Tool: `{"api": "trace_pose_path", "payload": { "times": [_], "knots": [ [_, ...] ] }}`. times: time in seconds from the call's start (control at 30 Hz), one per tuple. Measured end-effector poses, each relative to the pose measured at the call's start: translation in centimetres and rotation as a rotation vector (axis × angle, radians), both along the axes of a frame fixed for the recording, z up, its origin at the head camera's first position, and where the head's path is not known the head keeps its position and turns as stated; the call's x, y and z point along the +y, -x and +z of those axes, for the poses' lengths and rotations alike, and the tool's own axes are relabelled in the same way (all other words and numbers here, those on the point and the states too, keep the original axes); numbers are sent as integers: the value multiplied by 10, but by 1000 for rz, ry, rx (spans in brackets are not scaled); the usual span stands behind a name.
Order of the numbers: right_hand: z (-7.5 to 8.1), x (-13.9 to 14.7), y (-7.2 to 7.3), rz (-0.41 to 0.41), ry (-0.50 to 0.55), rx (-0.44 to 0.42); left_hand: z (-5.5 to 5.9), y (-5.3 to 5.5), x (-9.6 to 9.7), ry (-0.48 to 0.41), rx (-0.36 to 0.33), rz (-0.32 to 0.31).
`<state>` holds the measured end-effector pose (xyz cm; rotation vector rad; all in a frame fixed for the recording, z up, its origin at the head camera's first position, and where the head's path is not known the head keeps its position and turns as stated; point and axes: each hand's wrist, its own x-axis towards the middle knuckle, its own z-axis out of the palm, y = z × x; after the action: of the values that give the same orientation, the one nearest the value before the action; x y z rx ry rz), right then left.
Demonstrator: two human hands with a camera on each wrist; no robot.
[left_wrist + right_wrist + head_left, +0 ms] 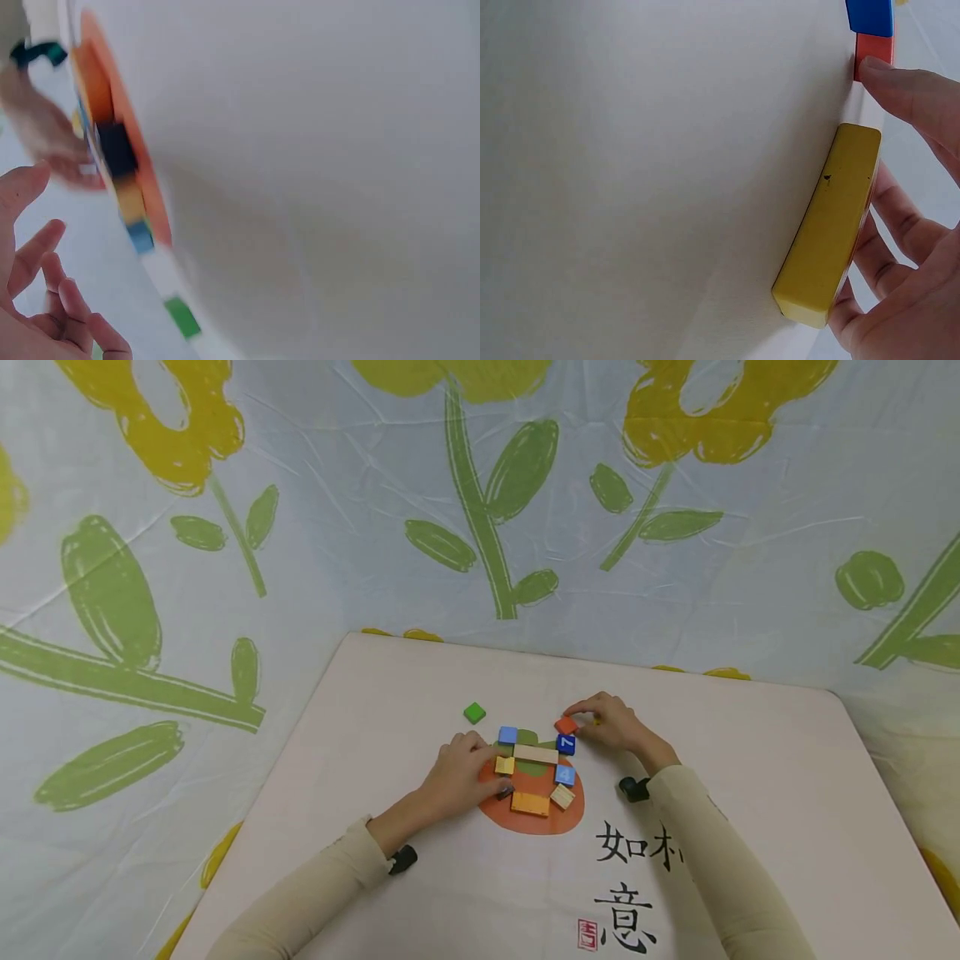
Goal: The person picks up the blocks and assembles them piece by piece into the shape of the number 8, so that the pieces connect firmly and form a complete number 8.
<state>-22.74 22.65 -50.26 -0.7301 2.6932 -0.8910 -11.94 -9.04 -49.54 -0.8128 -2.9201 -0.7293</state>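
Observation:
My right hand [617,723] holds a red block [566,725] between thumb and index finger at the far right of a ring of blocks. In the right wrist view the thumb touches the red block [873,56], and a long yellow block [832,225] lies by the other fingers. My left hand [457,774], fingers spread and loosely bent, hovers at the ring's left side. Near it are a yellow block [505,765], a blue block [507,736] and a black block [118,148] partly hidden by the thumb in the head view.
A long pale block [536,754], a dark blue 7 block [566,744], a light blue 4 block [565,775], a striped wooden block [562,796] and an orange block [530,804] lie on the printed orange shape [532,827]. A green block [474,713] sits apart, farther back.

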Motion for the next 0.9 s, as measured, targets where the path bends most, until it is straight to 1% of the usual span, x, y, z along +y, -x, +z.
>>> {"api": "trace_pose_path", "payload": {
  "times": [0.1,0.23,0.4,0.53,0.7,0.8,0.9],
  "knots": [
    [0,0,-1,-6,1,-6,1,10,-10,-44,36,51],
    [0,1,-2,-8,1,-6,2,21,-20,-87,26,110],
    [-1,1,-3,-1,10,-9,0,36,-29,-91,22,172],
    [-1,1,-3,-10,7,-12,-2,51,-34,-65,35,213],
    [-3,1,-3,-13,-4,-14,-4,69,-36,-25,16,243],
    [-3,1,-4,-16,0,-16,-7,77,-36,12,-7,256],
    [-3,1,-4,-20,3,-16,-11,83,-36,45,-32,265]
  ]
}}
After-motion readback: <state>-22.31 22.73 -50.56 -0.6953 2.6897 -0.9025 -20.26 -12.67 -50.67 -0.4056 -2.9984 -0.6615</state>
